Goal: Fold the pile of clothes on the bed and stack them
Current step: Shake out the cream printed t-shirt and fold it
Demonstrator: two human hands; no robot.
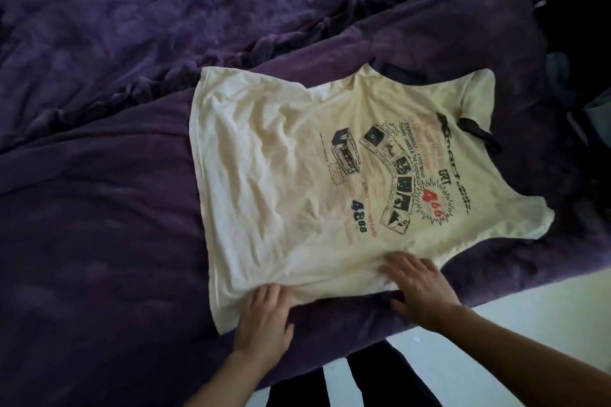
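Note:
A cream T-shirt [281, 155] with a black and red print lies spread flat on the purple bed cover [99, 208], its neck to the right and its hem to the left. My left hand [264, 317] rests on the near edge of the shirt close to the hem corner, fingers laid flat on the cloth. My right hand [420, 287] presses flat on the same near edge further right, below the print. Neither hand holds a fold of fabric that I can see.
A dark heap of other clothes [575, 53] lies at the far right of the bed. A black strap [476, 129] pokes out from under the shirt's neck. The bed's near edge runs diagonally, with pale floor [529, 314] beyond it.

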